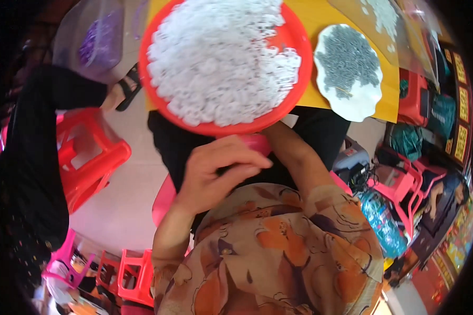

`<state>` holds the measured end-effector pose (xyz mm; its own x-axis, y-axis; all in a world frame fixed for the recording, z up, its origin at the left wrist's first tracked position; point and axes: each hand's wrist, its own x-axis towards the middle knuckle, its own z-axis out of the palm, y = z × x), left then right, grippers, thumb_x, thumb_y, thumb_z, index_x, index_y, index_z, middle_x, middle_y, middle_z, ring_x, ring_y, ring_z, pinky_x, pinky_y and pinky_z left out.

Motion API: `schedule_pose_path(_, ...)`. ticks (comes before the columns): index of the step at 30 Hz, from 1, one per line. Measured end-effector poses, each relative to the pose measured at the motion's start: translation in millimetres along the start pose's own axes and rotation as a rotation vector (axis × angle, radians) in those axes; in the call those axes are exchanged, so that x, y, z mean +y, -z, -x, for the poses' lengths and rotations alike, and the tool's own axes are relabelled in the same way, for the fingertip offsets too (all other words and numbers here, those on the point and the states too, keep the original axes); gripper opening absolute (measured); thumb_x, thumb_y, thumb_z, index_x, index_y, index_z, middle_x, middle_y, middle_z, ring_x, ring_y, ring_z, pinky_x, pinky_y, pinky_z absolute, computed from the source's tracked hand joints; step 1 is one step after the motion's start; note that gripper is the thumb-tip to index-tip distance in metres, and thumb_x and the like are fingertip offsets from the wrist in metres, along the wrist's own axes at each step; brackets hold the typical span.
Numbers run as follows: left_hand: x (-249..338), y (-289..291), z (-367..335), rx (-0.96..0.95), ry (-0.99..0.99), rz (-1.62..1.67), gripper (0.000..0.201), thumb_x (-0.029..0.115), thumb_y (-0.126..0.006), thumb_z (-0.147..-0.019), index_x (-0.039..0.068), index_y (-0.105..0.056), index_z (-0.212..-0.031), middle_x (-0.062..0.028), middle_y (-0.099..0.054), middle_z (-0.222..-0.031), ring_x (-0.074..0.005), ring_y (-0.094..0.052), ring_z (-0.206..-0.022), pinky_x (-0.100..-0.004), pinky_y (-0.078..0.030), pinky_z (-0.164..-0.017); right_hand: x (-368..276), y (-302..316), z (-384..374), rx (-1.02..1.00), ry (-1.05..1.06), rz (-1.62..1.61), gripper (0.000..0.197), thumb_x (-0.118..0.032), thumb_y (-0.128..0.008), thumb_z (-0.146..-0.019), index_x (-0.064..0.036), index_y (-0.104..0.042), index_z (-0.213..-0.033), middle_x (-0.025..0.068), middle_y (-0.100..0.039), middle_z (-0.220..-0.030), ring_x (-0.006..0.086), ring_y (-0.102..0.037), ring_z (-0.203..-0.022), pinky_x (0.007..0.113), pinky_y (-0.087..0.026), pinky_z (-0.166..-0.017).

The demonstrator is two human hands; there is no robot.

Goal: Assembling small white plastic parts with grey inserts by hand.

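My left hand (220, 167) is raised over my lap, just below the near rim of a round red tray (304, 39). Its thumb and index finger come together near their tips in a loose pinch. Whatever lies between them, if anything, is too small or blurred to make out. A smooth pink object (256, 143) shows just behind its fingers, partly covered; what holds it does not show. From the right my right forearm (294, 152) reaches to the tray's near rim, where the hand is hidden. Small white looped plastic pieces (220, 63) heap the tray.
Right of the tray, a white scalloped plate (360, 107) holds small grey metal-looking pieces (349, 58) on a yellow tabletop (389, 100). A clear bin with purple pieces (97, 42) stands far left. Red stools (92, 157) and another person's leg (68, 92) are on the left.
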<state>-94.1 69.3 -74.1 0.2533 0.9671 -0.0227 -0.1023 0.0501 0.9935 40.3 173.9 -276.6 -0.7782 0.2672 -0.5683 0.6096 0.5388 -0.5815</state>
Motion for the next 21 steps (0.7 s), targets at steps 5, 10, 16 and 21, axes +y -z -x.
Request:
schedule_pose_path(5,-7.7,-19.0,5.0,0.011,-0.071,0.063,0.014,-0.005,-0.058,-0.075,0.0,-0.065,-0.087,-0.0031,-0.057,-0.073,-0.0092,-0.05,-0.062,-0.0206,-0.037,-0.053,-52.2,-4.1,25.7,0.026,0.06,0.056,0.028,-0.017,-0.05,-0.08,-0.0054,-0.057,-0.105,0.016,-0.06,-0.101,0.028,-0.061,-0.092,0.039,-0.048,-0.074)
schedule_pose_path(10,-8.9,-17.0,14.0,0.252,0.136,0.217,0.013,-0.002,-0.055,-0.081,0.0,-0.064,-0.091,-0.0011,-0.06,-0.077,-0.0045,-0.049,-0.064,-0.018,-0.038,-0.058,-77.8,6.5,54.1,0.135,-0.094,0.097,0.027,-0.017,-0.051,-0.079,-0.0054,-0.057,-0.102,0.0162,-0.062,-0.098,0.0277,-0.062,-0.09,0.038,-0.048,-0.072)
schedule_pose_path(16,-18.4,-17.5,12.7,0.24,0.042,0.454,0.016,0.006,-0.054,-0.086,0.0,-0.06,-0.099,-0.0032,-0.058,-0.078,-0.0065,-0.045,-0.06,-0.0184,-0.034,-0.055,-124.6,66.3,139.5,0.244,0.115,0.259,0.018,-0.018,-0.056,-0.074,-0.0031,-0.062,-0.084,0.0145,-0.063,-0.078,0.0263,-0.063,-0.075,0.038,-0.049,-0.063)
schedule_pose_path(21,-20.4,-19.6,11.5,0.224,0.017,0.449,0.017,0.008,-0.054,-0.087,0.0,-0.06,-0.101,-0.0029,-0.057,-0.078,-0.0067,-0.044,-0.06,-0.0196,-0.035,-0.055,-104.7,124.8,223.2,0.087,0.203,-0.132,0.014,-0.012,-0.059,-0.07,0.0001,-0.063,-0.075,0.0125,-0.059,-0.063,0.0202,-0.055,-0.058,0.031,-0.041,-0.055)
